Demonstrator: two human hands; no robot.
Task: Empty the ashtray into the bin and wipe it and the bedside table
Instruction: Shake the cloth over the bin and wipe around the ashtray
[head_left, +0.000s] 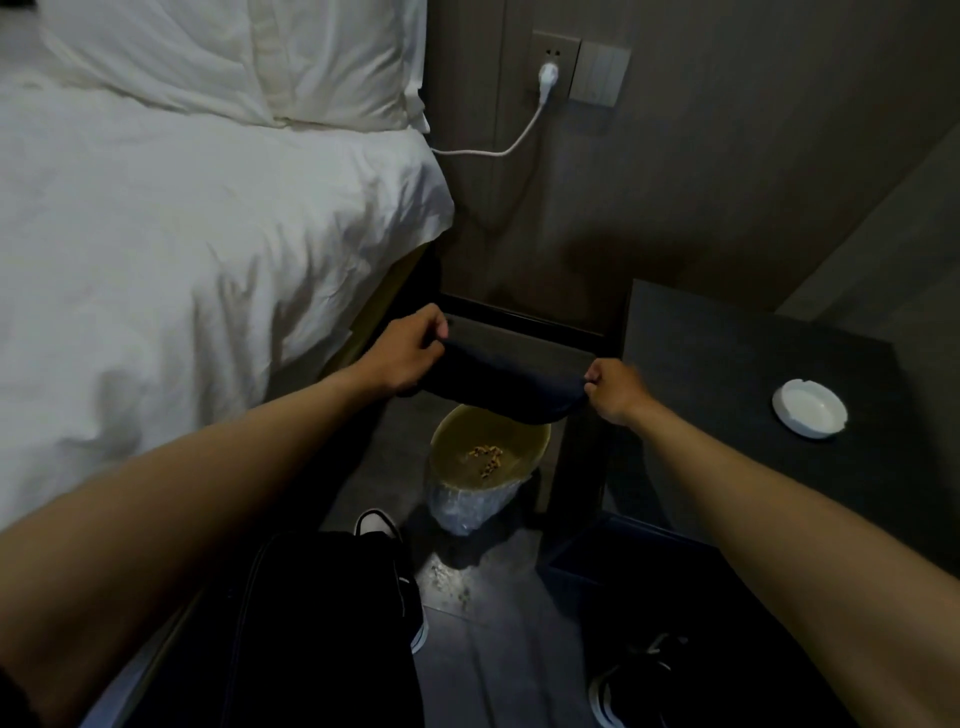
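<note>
- The bed (156, 234) with its white duvet lies to the left of your left hand, and its pillow (234, 52) is up beyond it.
- The dark bedside table (753, 374) stands to the right of your right hand; its near edge is lost in shadow, so you cannot tell where the top ends.
- Your left hand (410, 353) is closed over the left end of a dark cloth (498, 384), fingers curled round it.
- Your right hand (615, 387) pinches the cloth's right end, finger and thumb shut tight on it.
- The cloth hangs stretched between your two hands, and its sagging lower edge hides the far rim of the bin (483, 467).
- The bin sits on the floor right under your hands, lined with a clear bag, with small tan scraps on its bottom; what they are is too small to make out.
- The white ashtray (809, 408) rests on the table well to the right of your right hand, looking clean inside.
- A white plug and cable (545, 78) hang on the wall far beyond your hands.
</note>
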